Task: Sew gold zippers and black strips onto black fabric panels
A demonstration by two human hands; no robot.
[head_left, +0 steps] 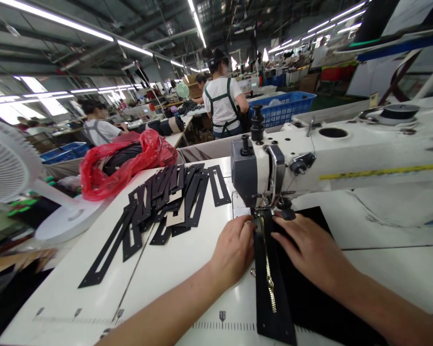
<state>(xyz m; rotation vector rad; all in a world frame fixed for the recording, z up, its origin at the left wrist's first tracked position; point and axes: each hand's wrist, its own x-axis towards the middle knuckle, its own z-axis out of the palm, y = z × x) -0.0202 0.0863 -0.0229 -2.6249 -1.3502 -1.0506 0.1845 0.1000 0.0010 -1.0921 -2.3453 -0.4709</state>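
Note:
A black fabric piece (303, 293) with a gold zipper (269, 274) lies on the white sewing table (173, 269), its far end under the sewing machine's presser foot (263, 209). My left hand (234, 250) rests on the table at the zipper's left edge, fingers curled down against the fabric. My right hand (310, 250) lies flat on the black fabric right of the zipper, fingers stretched toward the needle. Neither hand lifts anything.
The white sewing machine (346, 149) fills the right. Several black rectangular frame pieces (166, 202) are spread at left, behind them a red plastic bag (126, 163) and a white fan (10, 163). Other people work at tables behind, near a blue crate (281, 108).

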